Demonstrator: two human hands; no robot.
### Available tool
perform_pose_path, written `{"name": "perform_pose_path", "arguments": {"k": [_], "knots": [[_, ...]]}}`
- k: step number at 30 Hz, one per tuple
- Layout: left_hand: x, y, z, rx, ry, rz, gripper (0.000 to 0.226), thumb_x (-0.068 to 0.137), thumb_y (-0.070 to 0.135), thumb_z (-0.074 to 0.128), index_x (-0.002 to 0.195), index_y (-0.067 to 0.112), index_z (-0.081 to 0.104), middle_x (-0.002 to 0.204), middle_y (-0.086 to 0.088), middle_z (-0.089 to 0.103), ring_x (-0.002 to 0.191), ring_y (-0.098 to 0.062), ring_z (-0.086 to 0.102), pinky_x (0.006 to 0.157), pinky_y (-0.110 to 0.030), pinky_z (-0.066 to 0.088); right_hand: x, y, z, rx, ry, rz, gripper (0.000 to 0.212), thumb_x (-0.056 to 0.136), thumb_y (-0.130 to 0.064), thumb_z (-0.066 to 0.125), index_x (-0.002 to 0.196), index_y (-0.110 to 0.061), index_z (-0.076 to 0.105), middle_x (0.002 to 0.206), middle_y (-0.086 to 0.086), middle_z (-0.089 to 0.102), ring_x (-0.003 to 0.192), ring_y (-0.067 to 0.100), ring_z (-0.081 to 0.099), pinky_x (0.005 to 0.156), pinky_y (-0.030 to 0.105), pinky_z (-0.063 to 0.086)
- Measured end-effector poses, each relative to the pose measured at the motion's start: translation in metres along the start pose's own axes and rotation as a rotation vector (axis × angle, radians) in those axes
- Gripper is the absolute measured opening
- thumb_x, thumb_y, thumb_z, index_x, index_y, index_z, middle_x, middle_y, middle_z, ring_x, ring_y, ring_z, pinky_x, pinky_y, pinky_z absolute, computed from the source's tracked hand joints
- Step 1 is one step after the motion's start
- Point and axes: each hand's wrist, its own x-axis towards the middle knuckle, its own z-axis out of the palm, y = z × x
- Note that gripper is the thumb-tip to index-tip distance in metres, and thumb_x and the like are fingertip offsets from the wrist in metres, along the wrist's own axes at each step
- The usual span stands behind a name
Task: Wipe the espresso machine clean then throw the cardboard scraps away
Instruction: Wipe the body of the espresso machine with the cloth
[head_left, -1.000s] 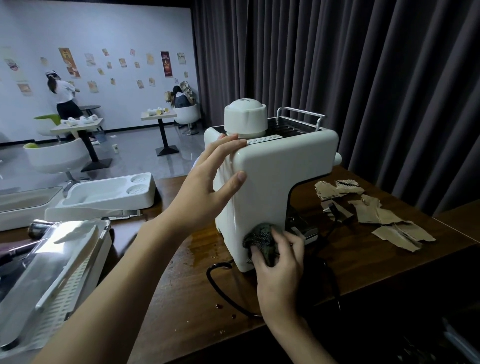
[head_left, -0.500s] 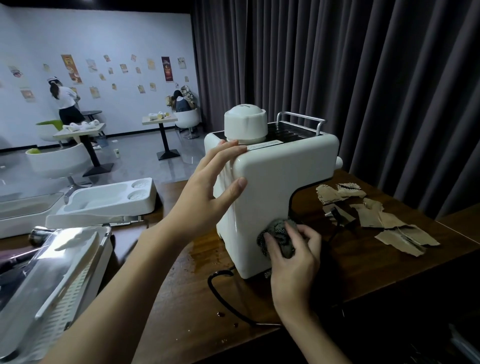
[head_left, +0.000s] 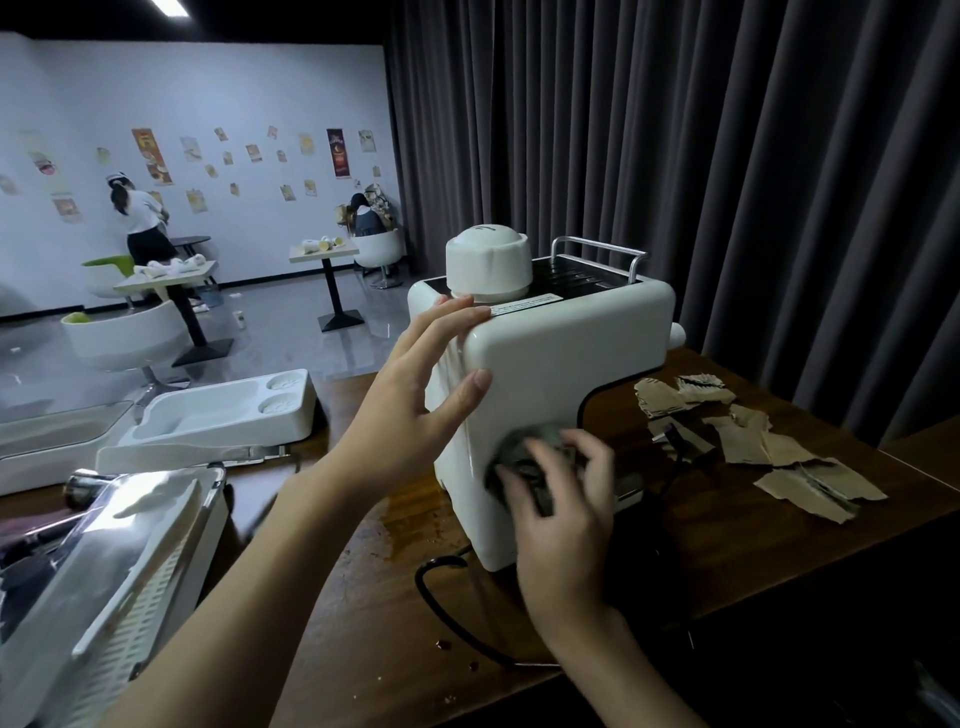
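Both hands are on the white, boxy plastic espresso machine (head_left: 566, 364), which stands upright on the dark brown wooden table (head_left: 727, 551), its near side panel facing the wearer. The left hand (head_left: 415, 400) braces the upper near corner: its fingers (head_left: 447, 317) are straight and slightly spread over the top edge, with the thumb flat on the panel. The right hand (head_left: 563, 504) has its fingers curled over a crumpled dark grey cloth (head_left: 522, 454), pressing it low on that same panel; the hand is blurred, so the exact grip is hard to read.

From the cloth, most of the bare panel lies upward, toward the left thumb, so the wipe probably needs to run up that face. The machine's shell looks glossy and smooth, with a domed white knob, a black top grille and a chrome rail.

Several torn brown cardboard scraps (head_left: 753, 447) lie scattered on the table beyond and to the right of the machine, apart from it and nearer the right hand. A black cord (head_left: 431, 592) loops by the base, beside a wet puddle (head_left: 410, 530).
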Motion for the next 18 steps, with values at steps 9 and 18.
{"name": "perform_pose_path", "arguments": {"k": [9,18], "knots": [[0.000,0.001,0.000,0.005,-0.007,-0.013,0.046,0.097,0.048,0.052,0.141,0.047,0.041,0.152,0.027,0.032,0.149,-0.003,0.023,0.120,-0.050,0.030,0.044,-0.001,-0.005,0.035,0.170,0.098,0.037,0.084,-0.015,0.072,0.117,0.000,0.067,0.126,0.018,0.052,0.121,0.024,0.051,0.105,0.007,0.032],[0.000,0.002,-0.001,-0.011,0.002,-0.005,0.047,0.096,0.049,0.053,0.141,0.042,0.045,0.151,0.027,0.035,0.148,-0.003,0.026,0.119,-0.049,0.031,0.063,0.002,0.000,0.021,0.113,-0.115,0.041,0.086,-0.014,0.071,0.123,0.001,0.063,0.133,0.024,0.049,0.128,0.023,0.042,0.112,0.018,0.032]]}}
